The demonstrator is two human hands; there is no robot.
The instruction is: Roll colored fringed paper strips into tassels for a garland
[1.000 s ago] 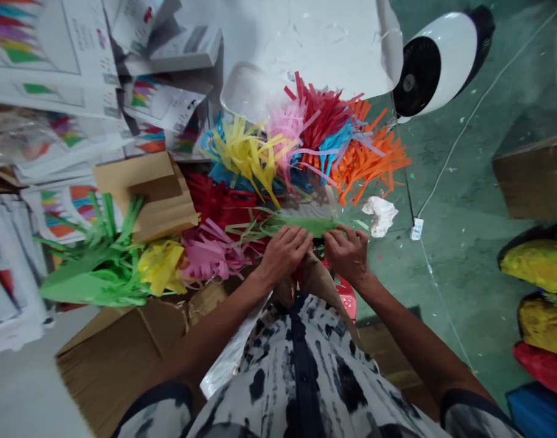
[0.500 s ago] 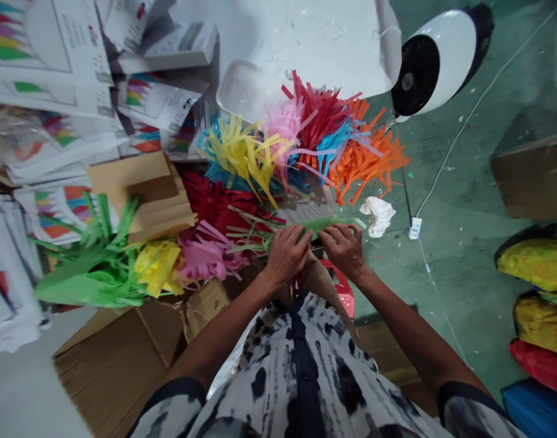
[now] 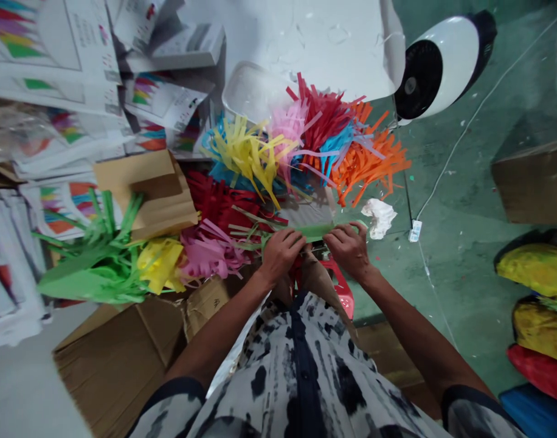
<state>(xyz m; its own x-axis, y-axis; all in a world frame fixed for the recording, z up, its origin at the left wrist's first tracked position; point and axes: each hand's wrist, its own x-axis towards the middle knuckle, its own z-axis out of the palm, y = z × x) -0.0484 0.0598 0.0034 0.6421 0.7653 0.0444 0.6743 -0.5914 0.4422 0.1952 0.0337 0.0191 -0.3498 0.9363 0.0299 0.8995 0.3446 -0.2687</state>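
Observation:
A strip of green fringed tissue paper point(image 3: 318, 231) stretches between my two hands at the near edge of the table. My left hand point(image 3: 282, 250) is closed on its left part, where cut green fringes point(image 3: 249, 232) spread out to the left. My right hand point(image 3: 349, 246) pinches the right end with bent fingers. Just beyond lie paper tassels: yellow point(image 3: 249, 152), pink point(image 3: 287, 125), red point(image 3: 321, 115) and orange point(image 3: 370, 158). Left of my left hand are a pink tassel point(image 3: 214, 249), a yellow bundle point(image 3: 160, 261) and green fringed paper point(image 3: 93, 271).
A clear plastic tub point(image 3: 249, 91) stands behind the tassels. Printed packets point(image 3: 59, 121) and a folded brown carton point(image 3: 144, 188) cover the left. A cardboard box point(image 3: 123, 359) stands below. To the right are a white-and-black fan point(image 3: 452, 64), a cable point(image 3: 456, 146) and a red stool point(image 3: 342, 292).
My hands have moved slightly apart, so more of the green paper shows between them. The view has shifted a little.

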